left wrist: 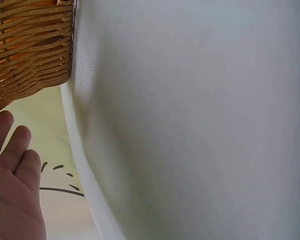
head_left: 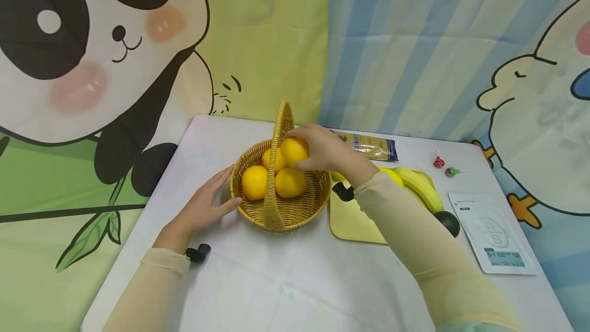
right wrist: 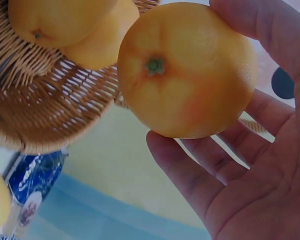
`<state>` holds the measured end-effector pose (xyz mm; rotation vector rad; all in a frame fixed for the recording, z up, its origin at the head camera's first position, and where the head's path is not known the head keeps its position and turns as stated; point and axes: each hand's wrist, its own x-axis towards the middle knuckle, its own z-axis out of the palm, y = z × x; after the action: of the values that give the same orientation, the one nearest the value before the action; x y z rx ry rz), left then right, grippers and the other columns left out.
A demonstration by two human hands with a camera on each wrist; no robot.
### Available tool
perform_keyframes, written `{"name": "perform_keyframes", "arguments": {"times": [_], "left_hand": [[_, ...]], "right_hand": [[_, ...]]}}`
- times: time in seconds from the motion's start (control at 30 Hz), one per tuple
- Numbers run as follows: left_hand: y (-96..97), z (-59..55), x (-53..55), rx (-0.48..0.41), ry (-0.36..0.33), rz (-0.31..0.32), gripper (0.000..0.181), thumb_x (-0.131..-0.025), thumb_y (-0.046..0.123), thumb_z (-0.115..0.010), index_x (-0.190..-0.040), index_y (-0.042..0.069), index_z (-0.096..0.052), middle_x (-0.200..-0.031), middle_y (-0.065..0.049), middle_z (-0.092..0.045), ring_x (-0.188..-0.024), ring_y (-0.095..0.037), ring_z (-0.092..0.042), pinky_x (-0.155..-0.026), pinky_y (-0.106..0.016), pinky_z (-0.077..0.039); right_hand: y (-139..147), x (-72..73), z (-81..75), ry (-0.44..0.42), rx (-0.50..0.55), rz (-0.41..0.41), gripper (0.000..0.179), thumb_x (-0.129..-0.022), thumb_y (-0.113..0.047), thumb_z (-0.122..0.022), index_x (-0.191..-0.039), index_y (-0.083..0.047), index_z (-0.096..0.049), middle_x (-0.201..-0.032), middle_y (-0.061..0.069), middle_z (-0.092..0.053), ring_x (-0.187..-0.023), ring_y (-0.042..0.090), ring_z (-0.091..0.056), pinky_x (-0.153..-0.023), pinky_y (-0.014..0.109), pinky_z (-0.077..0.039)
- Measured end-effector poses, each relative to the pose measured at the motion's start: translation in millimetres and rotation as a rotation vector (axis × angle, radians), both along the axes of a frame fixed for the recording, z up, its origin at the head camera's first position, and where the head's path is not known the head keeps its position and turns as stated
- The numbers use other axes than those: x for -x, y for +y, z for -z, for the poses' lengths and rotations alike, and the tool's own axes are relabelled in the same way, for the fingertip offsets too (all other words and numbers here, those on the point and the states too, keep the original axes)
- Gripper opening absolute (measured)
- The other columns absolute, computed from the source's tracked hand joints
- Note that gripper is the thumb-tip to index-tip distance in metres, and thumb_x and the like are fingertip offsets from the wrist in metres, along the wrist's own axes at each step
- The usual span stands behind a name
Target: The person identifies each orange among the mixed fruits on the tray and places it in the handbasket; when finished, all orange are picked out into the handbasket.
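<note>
A wicker basket (head_left: 300,216) with a tall arched handle stands on the white table. Three oranges (head_left: 254,182) lie inside it. My right hand (head_left: 324,148) grips another orange (right wrist: 187,70) between thumb and fingers, over the far side of the basket beside the handle. In the right wrist view its green stem end faces the camera. Fingers fairly straight, my left hand (head_left: 208,208) rests against the basket's left side, thumb near the rim. The left wrist view catches only part of that hand's fingers (left wrist: 21,150) below the woven wall.
Right of the basket, a yellow board (head_left: 357,225) carries bananas (head_left: 421,188), partly behind my right forearm. A dark green round fruit (head_left: 447,223) sits by them. Farther back lie a gold packet (head_left: 375,146) and two lollipops (head_left: 439,162). A white pouch (head_left: 493,234) lies near the right edge.
</note>
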<state>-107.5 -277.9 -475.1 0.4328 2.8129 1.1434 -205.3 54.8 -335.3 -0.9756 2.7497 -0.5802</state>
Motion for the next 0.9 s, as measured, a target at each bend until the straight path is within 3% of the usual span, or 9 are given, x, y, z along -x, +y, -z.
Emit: {"name": "perform_keyframes", "arguments": {"times": [0.2, 0.37, 0.6, 0.9], "left_hand": [[-0.6, 0.2, -1.0, 0.008, -0.002, -0.007, 0.095, -0.094, 0.048, -0.075, -0.169, 0.025, -0.021, -0.174, -0.008, -0.028, -0.160, -0.038, -0.027, -0.127, -0.066, -0.025], [-0.9, -0.2, -1.3, 0.011, 0.005, -0.008, 0.095, -0.094, 0.048, -0.075, -0.169, 0.025, -0.021, -0.174, -0.008, -0.028, -0.160, -0.038, -0.027, -0.127, -0.066, -0.026], [0.4, -0.5, -1.0, 0.010, -0.004, -0.012, 0.096, -0.094, 0.051, -0.075, -0.169, 0.026, -0.020, -0.174, -0.007, -0.028, -0.160, -0.037, -0.027, -0.128, -0.066, -0.026], [-0.7, 3.3, -0.4, 0.006, -0.009, -0.021, 0.095, -0.094, 0.052, -0.074, -0.169, 0.029, -0.020, -0.174, -0.004, -0.028, -0.161, -0.036, -0.027, -0.127, -0.066, -0.026]], "right_hand": [[-16.9, 4.1, 3.6, -0.013, -0.036, -0.027, 0.073, -0.083, -0.029, -0.083, -0.149, -0.013, -0.057, -0.151, 0.010, -0.057, -0.136, 0.029, -0.055, -0.113, 0.044, -0.050], [-29.5, 7.2, 6.6, 0.020, -0.055, -0.069, 0.067, -0.081, -0.030, -0.086, -0.140, -0.007, -0.063, -0.140, 0.011, -0.063, -0.127, 0.028, -0.058, -0.109, 0.041, -0.052], [-43.3, 9.1, 11.3, 0.004, -0.066, -0.097, 0.073, -0.078, -0.028, -0.090, -0.144, -0.014, -0.063, -0.140, 0.012, -0.064, -0.129, 0.032, -0.059, -0.115, 0.043, -0.048], [-56.3, 9.8, 18.7, 0.023, -0.099, -0.123, 0.075, -0.078, -0.026, -0.090, -0.147, -0.014, -0.061, -0.142, 0.009, -0.066, -0.132, 0.029, -0.058, -0.115, 0.040, -0.049]]}}
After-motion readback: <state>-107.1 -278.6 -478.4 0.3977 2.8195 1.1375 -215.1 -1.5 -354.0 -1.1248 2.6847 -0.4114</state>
